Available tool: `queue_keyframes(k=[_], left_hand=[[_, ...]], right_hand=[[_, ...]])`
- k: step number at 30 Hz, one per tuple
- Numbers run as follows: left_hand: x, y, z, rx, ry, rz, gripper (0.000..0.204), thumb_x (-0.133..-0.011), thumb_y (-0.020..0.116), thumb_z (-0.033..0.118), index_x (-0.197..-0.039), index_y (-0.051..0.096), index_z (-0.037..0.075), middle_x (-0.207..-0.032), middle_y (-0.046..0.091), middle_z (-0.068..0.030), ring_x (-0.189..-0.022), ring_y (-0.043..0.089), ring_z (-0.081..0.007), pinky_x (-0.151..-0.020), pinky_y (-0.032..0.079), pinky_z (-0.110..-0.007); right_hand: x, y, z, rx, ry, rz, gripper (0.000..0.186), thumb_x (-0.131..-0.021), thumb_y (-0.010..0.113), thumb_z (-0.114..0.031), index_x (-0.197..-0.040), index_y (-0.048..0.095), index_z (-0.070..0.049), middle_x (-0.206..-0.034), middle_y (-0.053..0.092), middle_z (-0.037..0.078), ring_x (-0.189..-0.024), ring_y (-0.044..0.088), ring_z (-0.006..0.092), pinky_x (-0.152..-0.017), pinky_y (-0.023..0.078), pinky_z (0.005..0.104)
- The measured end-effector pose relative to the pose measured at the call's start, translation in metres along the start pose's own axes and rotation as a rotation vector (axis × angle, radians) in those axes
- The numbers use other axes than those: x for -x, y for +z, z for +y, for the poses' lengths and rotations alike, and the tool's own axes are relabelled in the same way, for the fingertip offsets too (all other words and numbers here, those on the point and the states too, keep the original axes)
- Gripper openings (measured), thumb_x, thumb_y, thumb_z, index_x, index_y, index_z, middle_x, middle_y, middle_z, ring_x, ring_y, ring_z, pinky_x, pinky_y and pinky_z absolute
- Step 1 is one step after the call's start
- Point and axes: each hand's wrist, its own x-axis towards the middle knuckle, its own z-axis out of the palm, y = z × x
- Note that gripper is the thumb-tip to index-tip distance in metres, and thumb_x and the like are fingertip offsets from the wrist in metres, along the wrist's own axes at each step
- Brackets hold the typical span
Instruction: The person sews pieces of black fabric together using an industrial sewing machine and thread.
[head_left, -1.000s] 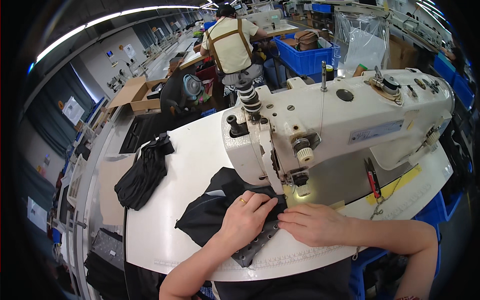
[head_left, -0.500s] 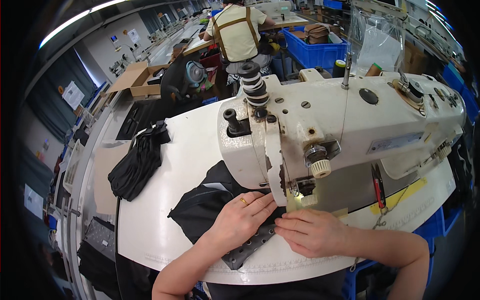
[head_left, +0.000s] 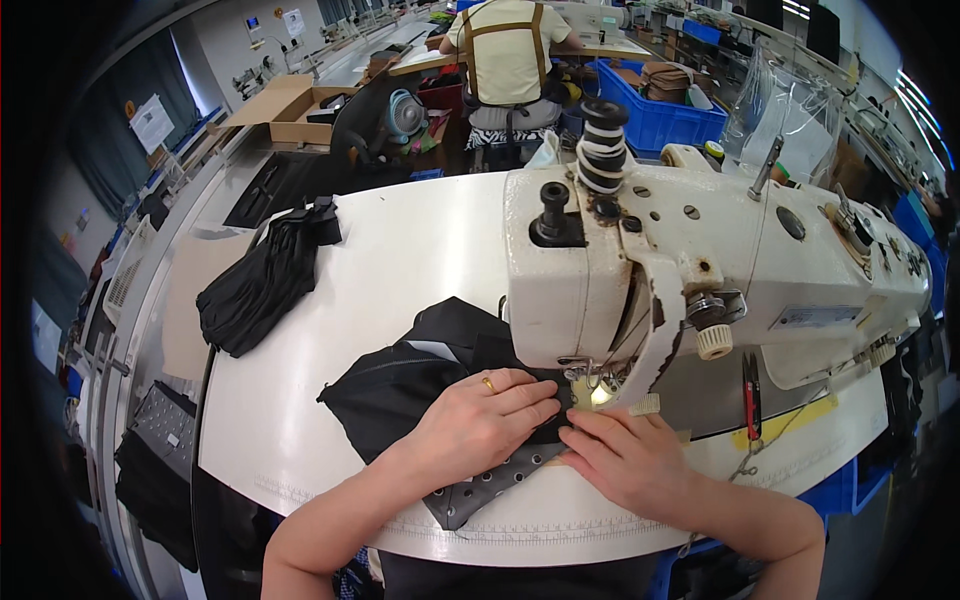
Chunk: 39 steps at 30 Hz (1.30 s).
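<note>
A black fabric piece with a grey, eyelet-dotted section lies on the white table, its right edge at the needle area of a white sewing machine. My left hand, a ring on one finger, lies over the fabric with its fingers extended and close together, tips just left of the needle area. My right hand has its thumb and fingers closed at the fabric's right edge, in front of the lit needle area. The needle tip and the fabric beneath my fingers are hidden.
A bundle of black fabric lies at the table's left. Red-handled snips lie right of the needle, beside a chain. A person sits beyond the table, near a blue crate and an open cardboard box.
The view has shifted, so the machine head appears farther right. My right fingertips have moved away from me, closer to the needle area. My left hand stays on the fabric.
</note>
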Motion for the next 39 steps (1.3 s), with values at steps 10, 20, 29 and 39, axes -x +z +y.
queue_keyframes(k=[10, 20, 29, 39], left_hand=[[0.001, 0.005, -0.006, -0.010, 0.023, 0.014, 0.034, -0.073, 0.068, 0.008, -0.106, 0.072, 0.004, -0.112, 0.070, -0.0056, -0.104, 0.063, -0.0219, -0.091, 0.053, -0.032], [-0.002, 0.011, -0.013, -0.027, -0.006, 0.062, 0.027, -0.079, 0.071, 0.009, -0.105, 0.073, 0.006, -0.109, 0.071, -0.0055, -0.103, 0.064, -0.0210, -0.091, 0.053, -0.032], [-0.004, 0.010, -0.013, -0.021, -0.004, 0.054, 0.026, -0.079, 0.071, 0.009, -0.105, 0.073, 0.006, -0.110, 0.071, -0.0060, -0.103, 0.065, -0.0221, -0.091, 0.054, -0.033], [-0.007, 0.007, -0.014, 0.027, -0.019, 0.032, 0.028, -0.076, 0.072, 0.009, -0.104, 0.072, 0.006, -0.110, 0.070, -0.0070, -0.103, 0.065, -0.0241, -0.091, 0.054, -0.034]], right_hand=[[-0.003, 0.000, 0.001, 0.052, -0.066, 0.016, 0.028, -0.083, 0.073, -0.023, -0.105, 0.070, -0.005, -0.114, 0.066, 0.006, -0.085, 0.060, 0.0178, -0.068, 0.048, 0.0330], [-0.007, 0.006, 0.003, 0.148, -0.028, 0.076, 0.028, -0.075, 0.080, -0.023, -0.099, 0.073, -0.010, -0.110, 0.070, -0.001, -0.088, 0.063, 0.0153, -0.057, 0.047, 0.0272], [-0.007, 0.007, 0.004, 0.107, -0.013, 0.089, 0.025, -0.079, 0.076, -0.021, -0.099, 0.072, -0.006, -0.111, 0.069, 0.003, -0.083, 0.061, 0.0171, -0.063, 0.049, 0.0302], [-0.004, 0.005, 0.008, 0.104, -0.009, -0.006, 0.027, -0.080, 0.067, -0.012, -0.105, 0.069, -0.003, -0.118, 0.065, 0.009, -0.079, 0.058, 0.0205, -0.071, 0.049, 0.0334]])
